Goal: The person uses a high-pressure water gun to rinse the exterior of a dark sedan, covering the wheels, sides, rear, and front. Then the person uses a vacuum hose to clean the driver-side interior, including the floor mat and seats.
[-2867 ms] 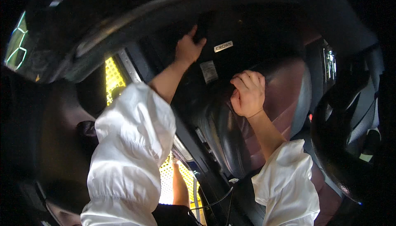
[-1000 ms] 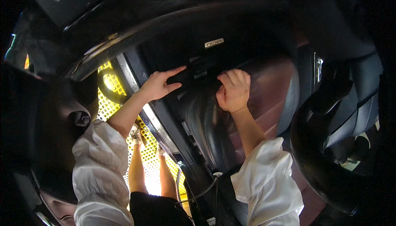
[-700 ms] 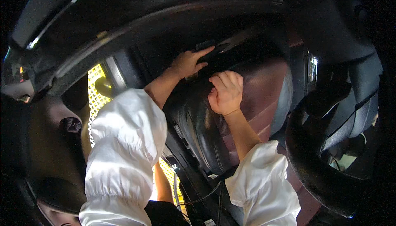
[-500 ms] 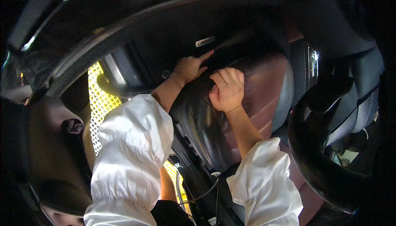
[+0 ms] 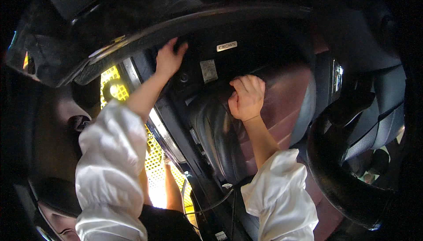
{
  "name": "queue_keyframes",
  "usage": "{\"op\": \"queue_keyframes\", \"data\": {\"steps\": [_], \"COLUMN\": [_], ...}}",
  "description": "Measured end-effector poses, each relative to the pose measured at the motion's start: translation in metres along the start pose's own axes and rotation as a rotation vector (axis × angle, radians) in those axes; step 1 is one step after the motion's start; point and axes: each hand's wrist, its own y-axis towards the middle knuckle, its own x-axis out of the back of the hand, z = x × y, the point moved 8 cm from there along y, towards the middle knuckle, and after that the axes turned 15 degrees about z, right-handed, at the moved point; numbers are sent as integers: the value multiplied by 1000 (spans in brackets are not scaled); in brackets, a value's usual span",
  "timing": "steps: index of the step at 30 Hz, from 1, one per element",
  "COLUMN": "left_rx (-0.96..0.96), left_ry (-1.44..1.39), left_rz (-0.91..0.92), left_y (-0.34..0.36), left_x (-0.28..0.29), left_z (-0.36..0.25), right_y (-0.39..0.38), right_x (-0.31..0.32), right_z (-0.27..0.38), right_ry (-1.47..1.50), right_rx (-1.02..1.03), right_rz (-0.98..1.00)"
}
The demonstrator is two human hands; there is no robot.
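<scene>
Dark car interior (image 5: 264,43) is framing a maroon-and-black leather seat (image 5: 284,98) — left hand (image 5: 169,59) pointing forward, thumb spread; right hand (image 5: 247,98) curling, fingers together, palm hidden.

The right hand (image 5: 247,98) curls near a maroon seat (image 5: 286,95).

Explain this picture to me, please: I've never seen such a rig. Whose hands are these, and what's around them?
There is no machine here: a wide fisheye camera on a person's head looks down at their own bare hands, which is why straight edges bend. White sleeves cover part of both arms. The left hand, fingers spread, is over a dark area; the right hand, loosely curled, is over a dark red and black seat. Beyond lie a small pale nameplate and a pale label. I can't make out anything held, or whether either hand touches what is beneath.
</scene>
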Motion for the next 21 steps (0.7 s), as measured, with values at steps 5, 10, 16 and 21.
{"op": "queue_keyframes", "data": {"steps": [5, 10, 16, 21], "left_rx": [156, 35, 67, 156], "left_ry": [182, -164, -58, -193], "left_rz": [-50, -80, -135, -177], "left_y": [50, -42, 9, -20], "left_x": [-5, -26, 16, -10], "left_z": [-5, 1, -3, -6], "right_y": [4, 1, 7, 6], "right_x": [-3, -3, 1, -2], "right_z": [2, -3, -2, 1], "right_ry": [-16, -15, -7, -24], "right_rx": [1, -47, 14, -7], "right_rz": [-2, 25, -19, 5]}}
